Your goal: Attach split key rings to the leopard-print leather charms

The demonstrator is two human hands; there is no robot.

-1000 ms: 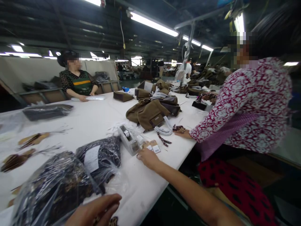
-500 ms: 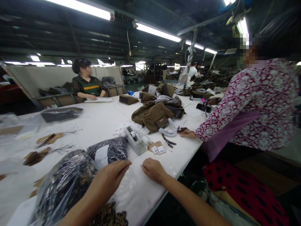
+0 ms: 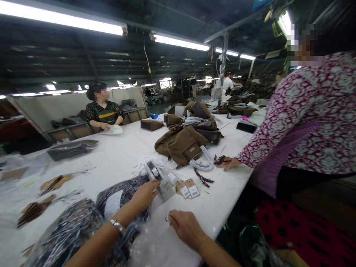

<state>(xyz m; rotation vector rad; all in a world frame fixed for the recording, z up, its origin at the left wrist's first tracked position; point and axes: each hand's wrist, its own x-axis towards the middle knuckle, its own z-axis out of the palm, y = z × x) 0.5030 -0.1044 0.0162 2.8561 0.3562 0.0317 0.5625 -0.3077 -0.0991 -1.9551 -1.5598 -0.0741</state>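
Observation:
My left hand [image 3: 144, 194], wearing a metal bracelet, reaches to the near left side of a grey tape dispenser [image 3: 166, 191]. Its fingers are partly stretched and apart, at the dispenser's edge; whether they press on it is unclear. My right hand [image 3: 186, 227] is pinched just above the white table [image 3: 178, 248]. A tiny shiny bit shows at its fingertips, too small to name. Brown paper tags [image 3: 193, 188] with white labels lie right of the dispenser. Under my left forearm are a dark item in clear plastic [image 3: 125, 191] and another plastic-wrapped bundle [image 3: 66, 231].
A brown handbag [image 3: 182, 146] with wrapped handles lies mid-table, more bags behind. At right, a person in a patterned top rests a hand [image 3: 230, 164] near dark straps [image 3: 203, 178]. Across the table, another person handles a pale sheet [image 3: 114, 129]. Tag bundles [image 3: 36, 209] lie left.
My left hand has moved forward to the tape dispenser, its fingers spreading. My right hand stays pinched near the table edge. The person across has lifted the pale sheet; the view has shifted slightly.

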